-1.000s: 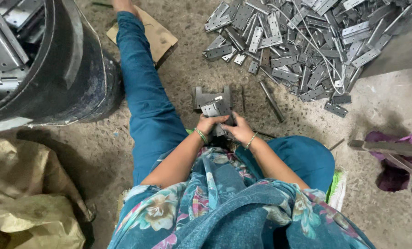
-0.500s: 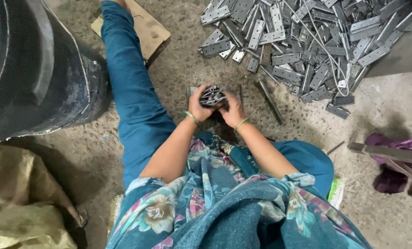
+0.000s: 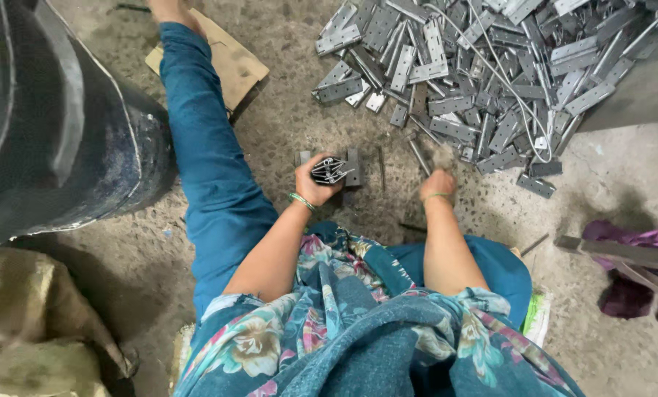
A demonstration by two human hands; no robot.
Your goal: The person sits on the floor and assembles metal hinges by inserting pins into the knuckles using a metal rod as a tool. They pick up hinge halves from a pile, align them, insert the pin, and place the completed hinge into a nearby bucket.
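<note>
Head view: left hand (image 3: 315, 184) is clenched around a small stack of metal hinges (image 3: 332, 170). Right hand (image 3: 437, 184) reaches toward the loose hinge pile (image 3: 483, 81); it is motion-blurred, so I cannot tell whether its fingers pinch anything. A few hinge plates (image 3: 354, 166) lie on the concrete floor (image 3: 292, 125) just beside the stack, nearer than the pile. Left of the pile: cardboard piece (image 3: 229, 66), then black drum (image 3: 57, 140). Judgement: only one handful is gathered; most of the pile remains unsorted.
</note>
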